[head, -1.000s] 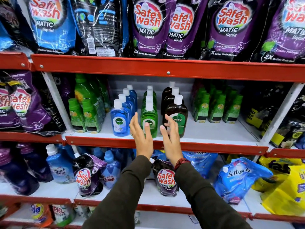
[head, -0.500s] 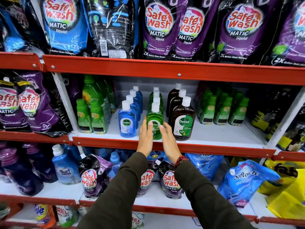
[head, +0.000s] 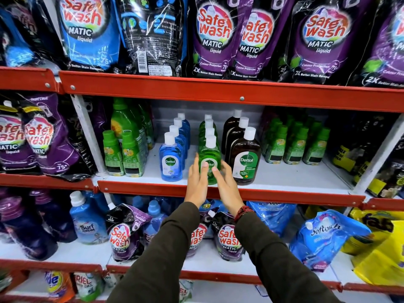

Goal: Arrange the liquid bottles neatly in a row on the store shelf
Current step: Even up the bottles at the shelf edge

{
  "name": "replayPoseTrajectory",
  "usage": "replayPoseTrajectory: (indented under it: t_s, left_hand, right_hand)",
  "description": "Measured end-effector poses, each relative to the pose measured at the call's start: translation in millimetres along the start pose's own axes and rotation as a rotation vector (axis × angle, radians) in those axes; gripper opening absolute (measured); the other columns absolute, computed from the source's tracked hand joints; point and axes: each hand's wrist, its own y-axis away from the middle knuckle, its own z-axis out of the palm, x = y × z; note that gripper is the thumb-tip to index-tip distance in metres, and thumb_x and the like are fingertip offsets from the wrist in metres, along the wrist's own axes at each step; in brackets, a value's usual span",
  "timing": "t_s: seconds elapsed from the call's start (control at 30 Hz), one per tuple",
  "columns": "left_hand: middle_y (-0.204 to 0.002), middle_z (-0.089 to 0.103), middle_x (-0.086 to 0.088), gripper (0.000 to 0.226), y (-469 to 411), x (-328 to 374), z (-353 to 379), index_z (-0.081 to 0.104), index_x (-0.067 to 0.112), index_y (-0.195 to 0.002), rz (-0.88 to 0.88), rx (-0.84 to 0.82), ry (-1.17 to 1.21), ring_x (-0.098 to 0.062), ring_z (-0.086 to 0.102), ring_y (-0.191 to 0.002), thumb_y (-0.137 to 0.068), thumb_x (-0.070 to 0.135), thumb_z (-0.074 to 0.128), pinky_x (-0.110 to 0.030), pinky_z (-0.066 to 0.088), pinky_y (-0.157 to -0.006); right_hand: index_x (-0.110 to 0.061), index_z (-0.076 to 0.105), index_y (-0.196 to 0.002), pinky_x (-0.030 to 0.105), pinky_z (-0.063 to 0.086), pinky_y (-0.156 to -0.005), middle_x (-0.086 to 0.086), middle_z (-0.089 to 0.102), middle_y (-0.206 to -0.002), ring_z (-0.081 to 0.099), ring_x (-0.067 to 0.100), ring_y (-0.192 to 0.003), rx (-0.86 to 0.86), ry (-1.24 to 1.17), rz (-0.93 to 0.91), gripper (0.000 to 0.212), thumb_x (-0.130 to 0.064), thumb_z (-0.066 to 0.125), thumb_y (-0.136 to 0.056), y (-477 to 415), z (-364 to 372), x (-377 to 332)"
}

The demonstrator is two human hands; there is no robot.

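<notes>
Three rows of Dettol bottles stand on the middle shelf [head: 295,178], each running front to back. The blue row's front bottle [head: 171,159] is on the left, the brown row's front bottle [head: 246,159] on the right. Between them stands the front green bottle [head: 210,153]. My left hand [head: 196,182] lies against its left side and my right hand [head: 225,184] against its right side. Fingers of both hands are straight and slightly apart, cupping the bottle's lower part without wrapping around it.
Small green bottles [head: 122,154] stand left of the Dettol rows and more green bottles [head: 295,143] to the right. Safe Wash pouches [head: 214,38] hang over the red shelf rail [head: 218,90] above. Pouches and blue bottles fill the shelf below.
Both hands have moved forward and closer together, from in front of the shelf edge to either side of the front green bottle. The view has moved nearer the shelf.
</notes>
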Motion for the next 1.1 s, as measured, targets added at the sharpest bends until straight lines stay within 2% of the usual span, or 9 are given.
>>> replayPoseTrajectory:
  t_s: [0.13, 0.23, 0.37, 0.5, 0.67, 0.77, 0.9, 1.03, 1.1]
  left_hand:
    - [-0.162, 0.028, 0.002, 0.059, 1.5, -0.7, -0.3, 0.015, 0.023, -0.163, 0.01, 0.006, -0.021, 0.003, 0.023, -0.137, -0.11, 0.038, 0.035, 0.005, 0.02, -0.097]
    - [-0.166, 0.026, 0.0, 0.06, 1.2, -3.3, 0.0, 0.015, 0.023, -0.163, 0.023, 0.004, -0.02, -0.003, 0.022, -0.147, -0.109, 0.04, 0.035, -0.017, 0.017, -0.112]
    - [-0.164, 0.028, -0.001, 0.059, 0.9, -4.2, -1.4, 0.015, 0.025, -0.163, 0.028, -0.007, -0.028, -0.005, 0.026, -0.145, -0.109, 0.04, 0.035, -0.019, 0.019, -0.112]
    - [-0.17, 0.018, -0.001, 0.062, 2.7, -10.8, -5.9, 0.013, 0.024, -0.162, 0.044, -0.007, -0.086, -0.015, 0.013, -0.157, -0.108, 0.045, 0.035, -0.031, 0.013, -0.124]
    - [-0.136, 0.049, 0.007, 0.048, 12.7, -20.5, -28.4, 0.04, 0.03, -0.149, 0.238, 0.288, -0.11, -0.01, 0.049, -0.128, -0.104, 0.044, 0.036, -0.033, 0.042, -0.108]
    - [-0.133, 0.044, 0.008, 0.048, 2.6, -18.7, -51.6, 0.047, 0.019, -0.145, 0.299, 0.509, -0.1, -0.012, 0.045, -0.127, -0.104, 0.039, 0.034, -0.029, 0.036, -0.107]
    - [-0.155, 0.035, -0.004, 0.047, -20.7, -16.2, -80.2, 0.037, 0.017, -0.154, 0.139, 0.505, -0.03, -0.025, 0.034, -0.147, -0.11, 0.034, 0.033, -0.038, 0.026, -0.12]
    - [-0.17, 0.018, -0.001, 0.054, -31.1, -15.5, -102.1, 0.019, 0.016, -0.161, -0.065, 0.268, -0.036, -0.019, 0.008, -0.159, -0.111, 0.038, 0.024, -0.033, 0.003, -0.128]
    - [-0.171, 0.016, -0.001, 0.055, -32.6, -18.0, -106.8, 0.018, 0.014, -0.161, -0.064, 0.185, -0.013, -0.015, 0.011, -0.158, -0.111, 0.038, 0.023, -0.036, 0.006, -0.13]
  right_hand:
    - [-0.022, 0.036, -0.15, 0.011, 0.039, -0.097, 0.0, 0.054, -0.145, 0.053, -0.002, -0.121, -0.015, -0.013, -0.012, 0.053, -0.036, 0.051, -0.101, -1.5, -3.2, 3.1]
    - [-0.022, 0.037, -0.149, 0.011, 0.04, -0.094, 0.001, 0.056, -0.144, 0.053, -0.008, -0.118, -0.015, -0.029, -0.011, 0.052, -0.035, 0.052, -0.101, -2.8, -4.7, 4.8]
    - [-0.02, 0.038, -0.15, 0.008, 0.044, -0.09, 0.004, 0.056, -0.144, 0.054, -0.009, -0.115, -0.001, -0.029, -0.018, 0.051, -0.032, 0.051, -0.102, -3.4, -5.1, 5.0]
    - [-0.021, 0.036, -0.15, 0.022, 0.04, -0.11, 0.003, 0.043, -0.154, 0.048, 0.011, -0.134, 0.113, -0.033, -0.046, 0.053, -0.03, 0.054, -0.101, 3.3, 1.7, 6.5]
    - [-0.023, 0.058, -0.123, 0.036, 0.053, -0.092, 0.004, 0.061, -0.124, 0.062, 0.017, -0.111, 0.36, -0.029, -0.186, 0.023, -0.028, 0.052, -0.101, 16.6, 23.2, 7.5]
    - [-0.019, 0.062, -0.119, 0.035, 0.056, -0.092, 0.0, 0.07, -0.108, 0.069, 0.009, -0.099, 0.23, -0.081, -0.156, 0.023, -0.028, 0.048, -0.103, 15.6, 47.2, -0.9]
    - [-0.018, 0.048, -0.145, 0.014, 0.035, -0.107, -0.005, 0.052, -0.145, 0.048, 0.006, -0.134, -0.025, -0.057, -0.077, 0.046, -0.038, 0.042, -0.104, 8.0, 81.1, -13.4]
    - [-0.019, 0.022, -0.159, 0.025, 0.014, -0.122, -0.005, 0.025, -0.165, 0.021, 0.007, -0.152, -0.107, -0.021, 0.025, 0.068, -0.054, 0.034, -0.102, -5.3, 101.8, -17.2]
    - [-0.02, 0.02, -0.159, 0.029, 0.013, -0.125, -0.004, 0.023, -0.167, 0.022, 0.008, -0.153, -0.094, -0.05, 0.04, 0.074, -0.061, 0.033, -0.099, -9.8, 107.9, -19.7]
